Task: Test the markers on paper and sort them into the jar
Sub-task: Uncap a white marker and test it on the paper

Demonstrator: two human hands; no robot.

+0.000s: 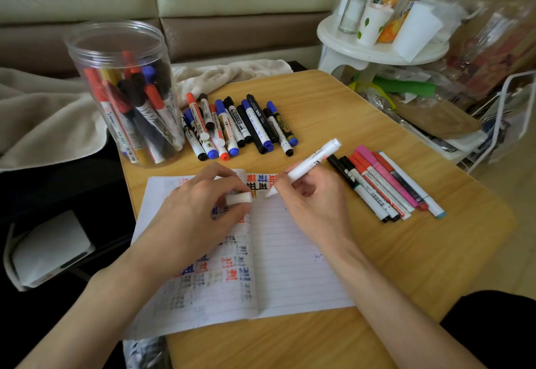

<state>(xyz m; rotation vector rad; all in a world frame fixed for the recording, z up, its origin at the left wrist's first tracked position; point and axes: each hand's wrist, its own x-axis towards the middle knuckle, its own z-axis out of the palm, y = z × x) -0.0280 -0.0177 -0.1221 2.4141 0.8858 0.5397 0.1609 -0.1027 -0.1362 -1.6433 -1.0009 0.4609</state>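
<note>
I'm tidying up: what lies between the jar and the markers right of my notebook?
Head view: a pile of capped markers, then the white marker your right hand holds.

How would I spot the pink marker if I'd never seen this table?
On the wooden table, look right of the open notebook, where a row of slim markers lies side by side. The pink marker lies mid-row, with red-capped ones on either side; it alone is pink.

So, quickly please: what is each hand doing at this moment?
Left hand: closed, pinching the white cap.
Right hand: closed, gripping the white marker, tip down at the paper.
</note>
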